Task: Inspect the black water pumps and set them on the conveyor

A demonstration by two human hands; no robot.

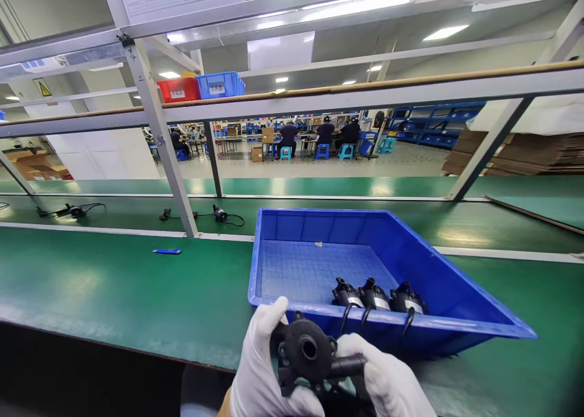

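Observation:
In white gloves, both my hands hold one small black pump in front of the blue bin's near wall. My left hand (255, 362) is wrapped round its left side, thumb on top. The fingers of my right hand (395, 377) close on the side pipe. The pump (306, 350) has its round face with a central hole turned up toward me; its lower part is hidden. Inside the blue bin (310, 219), three similar black pumps (375, 296) stand in a row along the near wall. Their black cables hang over the rim.
A blue utility knife (167, 251) lies on the green bench (114, 289) to the left. Behind it, cabled devices (219, 214) rest on the conveyor. A metal post (159, 125) rises left of the bin. Red (179, 90) and blue boxes (221, 85) sit overhead. People work far off.

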